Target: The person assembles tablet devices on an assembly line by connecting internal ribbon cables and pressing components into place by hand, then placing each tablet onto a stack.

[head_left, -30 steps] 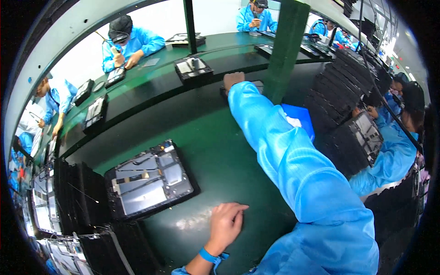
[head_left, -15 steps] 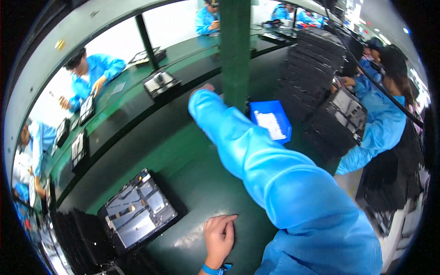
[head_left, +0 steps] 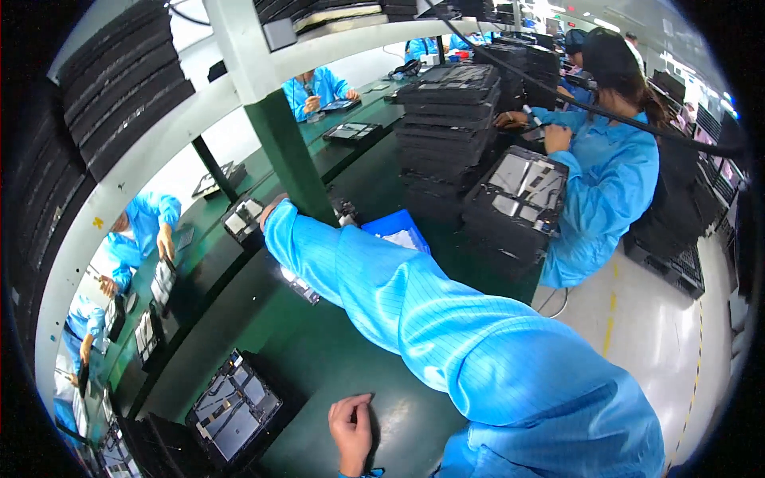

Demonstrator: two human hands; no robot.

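Observation:
My right arm in a blue sleeve stretches across the green bench. At its end my right hand (head_left: 275, 209) touches or nearly touches a device with silver parts in a black frame (head_left: 241, 218) on the dark far strip; the fingers are mostly hidden. Part of another silver-and-black piece (head_left: 301, 288) shows below the forearm. Low in the middle my left hand (head_left: 351, 430) rests on the bench with its fingers curled together and nothing visible in them. To its left lies an opened, tablet-like device (head_left: 235, 406) on a black tray.
A blue bin (head_left: 410, 231) with white contents stands beyond my forearm, beside a green post (head_left: 291, 155). Tall stacks of black trays (head_left: 446, 127) fill the back right. A co-worker in blue (head_left: 598, 183) works close by on the right. Others sit across the bench.
The view has swung right and up, bringing in more of the co-worker and stacks. My right hand now appears closer to the device on the far strip. My left hand stays on the bench.

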